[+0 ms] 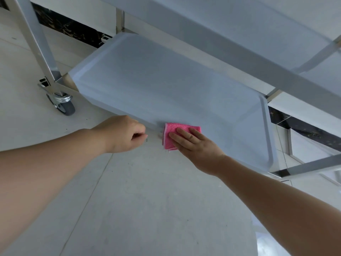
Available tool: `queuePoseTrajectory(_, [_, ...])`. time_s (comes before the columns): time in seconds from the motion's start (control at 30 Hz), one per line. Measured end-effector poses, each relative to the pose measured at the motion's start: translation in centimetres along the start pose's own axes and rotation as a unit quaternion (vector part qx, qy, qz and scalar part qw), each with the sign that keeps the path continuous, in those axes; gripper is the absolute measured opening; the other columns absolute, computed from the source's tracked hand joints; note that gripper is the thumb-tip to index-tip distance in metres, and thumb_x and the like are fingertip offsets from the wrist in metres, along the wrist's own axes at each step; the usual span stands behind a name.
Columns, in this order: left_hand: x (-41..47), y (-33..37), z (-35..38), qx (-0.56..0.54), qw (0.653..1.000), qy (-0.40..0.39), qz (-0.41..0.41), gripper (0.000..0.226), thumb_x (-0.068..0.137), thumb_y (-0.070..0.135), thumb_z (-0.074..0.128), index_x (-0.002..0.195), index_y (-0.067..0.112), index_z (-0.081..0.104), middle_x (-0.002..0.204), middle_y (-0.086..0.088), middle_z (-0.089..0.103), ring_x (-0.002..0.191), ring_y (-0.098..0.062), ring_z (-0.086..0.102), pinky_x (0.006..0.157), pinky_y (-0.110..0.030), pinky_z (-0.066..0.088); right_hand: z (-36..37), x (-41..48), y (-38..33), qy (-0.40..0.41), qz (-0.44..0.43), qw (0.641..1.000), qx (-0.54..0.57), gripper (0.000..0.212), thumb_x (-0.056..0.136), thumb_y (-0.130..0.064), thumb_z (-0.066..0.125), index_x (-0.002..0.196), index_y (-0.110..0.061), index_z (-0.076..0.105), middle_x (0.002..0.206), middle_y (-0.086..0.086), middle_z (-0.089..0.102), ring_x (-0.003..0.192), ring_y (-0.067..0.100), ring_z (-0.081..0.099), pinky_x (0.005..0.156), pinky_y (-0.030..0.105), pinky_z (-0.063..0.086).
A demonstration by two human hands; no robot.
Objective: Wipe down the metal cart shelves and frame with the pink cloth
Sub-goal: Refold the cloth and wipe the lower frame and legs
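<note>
Pink cloth (171,128), folded into a small rectangular pad, is lying at the near rim of the cart's lower shelf (166,80), with its long axis running roughly left to right in the view and roughly along that rim. Its lower left corner is hanging just past the rim, over the floor (129,200). The right grip (199,146), a bare hand, is pressing flat on the pad with its fingers (184,134) straight and slightly spread, pointing up and to the left across the shelf; nothing is being pinched or wrapped. The left grip (121,133) is hovering just left of the cloth, close to the same rim, with fingers curled inward and thumb lying against the forefinger; whether it is touching the rim or holding anything cannot be told. The two grips are lying near each other but apart. The lower shelf is showing as a pale grey metal tray with a raised lip, its long axis slanting from upper left to lower right. An upper shelf (258,21) is crossing above it on the same slant. A square metal frame leg (36,34) is descending at the left to a grey caster wheel (63,105), which is resting on the light tiled floor. A dark stone band (73,28) is running along the wall base behind the cart.
</note>
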State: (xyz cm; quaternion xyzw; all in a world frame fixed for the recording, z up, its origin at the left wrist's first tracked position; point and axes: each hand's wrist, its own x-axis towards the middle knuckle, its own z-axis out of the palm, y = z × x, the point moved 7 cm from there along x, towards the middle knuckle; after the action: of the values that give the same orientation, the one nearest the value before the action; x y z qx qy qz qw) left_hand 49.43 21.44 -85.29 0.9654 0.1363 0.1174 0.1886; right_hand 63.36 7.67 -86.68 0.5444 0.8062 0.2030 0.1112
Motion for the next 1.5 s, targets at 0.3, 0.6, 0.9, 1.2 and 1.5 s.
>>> queuePoseTrajectory(0.3, [0.4,-0.2,-0.8,0.019,1.000,0.020,-0.013,0.032,0.080,0.041,0.035,0.056,0.020,0.033,0.050,0.005,0.033,0.054,-0.023,0.036,0.051,-0.027,0.025,-0.9,3.3,1.6,0.101,0.191,0.971,0.099,0.046,0.081,-0.030,0.073,0.115,-0.007,0.052,0.107,0.015,0.061,0.093,0.034,0.057,0.082,0.041,0.042])
queuePoseTrajectory(0.6, [2.5,1.4,0.9,0.008,1.000,-0.004,-0.003,0.034,0.087,0.033,0.048,0.059,0.015,0.040,0.053,0.005,0.038,0.058,-0.025,0.040,0.052,-0.028,0.029,1.6,3.5,2.4,-0.025,0.243,0.966,0.088,0.075,0.076,-0.038,0.072,0.128,0.011,0.050,0.127,0.027,0.058,0.118,0.041,0.056,0.099,0.051,0.042])
queuePoseTrajectory(0.9, [2.9,2.7,1.9,-0.011,0.999,-0.018,0.027,0.041,0.076,0.050,0.028,0.059,0.016,0.044,0.056,0.005,0.045,0.057,-0.025,0.046,0.053,-0.032,0.041,2.0,-0.6,3.7,-0.045,0.245,0.965,0.086,0.070,0.082,-0.041,0.058,0.127,0.011,0.051,0.130,0.028,0.055,0.120,0.041,0.054,0.101,0.052,0.038])
queuePoseTrajectory(1.2, [4.7,5.7,3.0,-0.008,0.997,-0.065,0.036,0.034,0.089,0.035,0.048,0.061,0.016,0.044,0.058,0.005,0.043,0.061,-0.022,0.043,0.057,-0.030,0.038,2.4,-4.4,4.6,-0.076,0.261,0.960,0.064,0.071,0.090,-0.046,0.034,0.133,0.010,0.045,0.136,0.028,0.049,0.126,0.040,0.049,0.105,0.051,0.034])
queuePoseTrajectory(1.5, [6.6,8.3,4.1,-0.004,0.996,-0.085,0.039,0.032,0.090,0.033,0.051,0.064,0.014,0.048,0.063,0.001,0.052,0.064,-0.023,0.047,0.059,-0.032,0.041,2.7,-7.4,5.5,-0.085,0.268,0.958,0.061,0.071,0.091,-0.045,0.037,0.133,0.011,0.042,0.137,0.028,0.048,0.127,0.040,0.048,0.106,0.051,0.035])
